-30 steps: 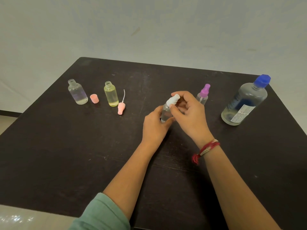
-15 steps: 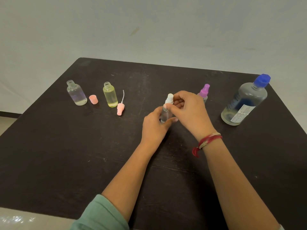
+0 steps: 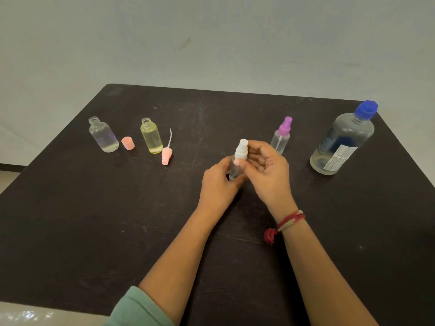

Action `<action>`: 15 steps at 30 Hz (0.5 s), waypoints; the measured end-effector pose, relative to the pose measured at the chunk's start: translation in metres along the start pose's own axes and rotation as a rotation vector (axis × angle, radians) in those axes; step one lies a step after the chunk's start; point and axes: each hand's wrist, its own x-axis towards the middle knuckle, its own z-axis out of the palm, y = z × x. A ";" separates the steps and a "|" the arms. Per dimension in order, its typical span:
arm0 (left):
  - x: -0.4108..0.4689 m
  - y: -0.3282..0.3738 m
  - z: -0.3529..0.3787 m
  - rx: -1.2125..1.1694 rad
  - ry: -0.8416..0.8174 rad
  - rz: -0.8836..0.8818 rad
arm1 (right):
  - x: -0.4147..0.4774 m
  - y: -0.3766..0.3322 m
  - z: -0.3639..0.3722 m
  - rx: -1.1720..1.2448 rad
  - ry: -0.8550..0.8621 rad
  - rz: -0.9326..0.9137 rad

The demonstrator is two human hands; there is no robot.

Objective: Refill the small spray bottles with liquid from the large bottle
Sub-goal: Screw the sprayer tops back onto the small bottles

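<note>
Mid-frame, left hand [image 3: 219,182] grips clear bottle [image 3: 233,172], right hand [image 3: 266,175] pinches its white sprayer [image 3: 242,149], likely unscrewing; next needs sprayer off, then big bottle [image 3: 341,142] at right.

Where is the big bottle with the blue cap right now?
In the head view, the big blue-capped bottle stands at the far right of the dark table, close to its edge. Its nearest neighbour is the purple-topped spray bottle to its left.
</note>
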 end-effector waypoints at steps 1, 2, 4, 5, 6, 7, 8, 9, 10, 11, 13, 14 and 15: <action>0.000 0.000 0.000 -0.003 0.000 -0.001 | -0.001 0.000 0.000 -0.005 -0.012 -0.003; 0.000 0.000 0.000 -0.006 -0.001 -0.004 | -0.003 0.001 0.000 -0.011 -0.035 -0.006; 0.000 0.000 0.000 -0.005 -0.005 -0.006 | -0.004 0.003 -0.001 -0.012 -0.085 -0.012; 0.001 0.000 0.000 -0.004 -0.005 -0.002 | -0.003 0.003 -0.002 -0.017 -0.100 -0.011; 0.001 0.000 0.000 -0.002 -0.005 0.003 | -0.001 0.002 -0.004 -0.032 -0.105 -0.011; 0.001 0.000 0.000 0.000 -0.004 0.006 | 0.001 0.000 -0.005 -0.052 -0.097 -0.015; 0.001 0.000 0.000 0.003 -0.003 0.009 | 0.002 -0.002 -0.004 -0.071 -0.074 -0.025; 0.000 0.000 0.000 0.008 -0.006 0.012 | 0.002 -0.003 -0.002 -0.087 -0.036 -0.035; 0.000 0.000 0.001 0.013 -0.007 0.014 | 0.002 -0.003 0.000 -0.094 0.006 -0.039; 0.000 -0.001 0.001 0.017 -0.006 0.014 | 0.001 -0.002 0.002 -0.100 0.039 -0.040; 0.000 -0.001 0.001 0.017 -0.004 0.018 | 0.002 -0.001 0.003 -0.128 0.035 -0.037; 0.000 -0.001 0.001 0.018 -0.003 0.019 | 0.003 -0.001 0.001 -0.127 -0.010 -0.026; 0.001 -0.001 0.001 0.017 -0.002 0.018 | 0.004 -0.001 -0.001 -0.106 -0.071 -0.007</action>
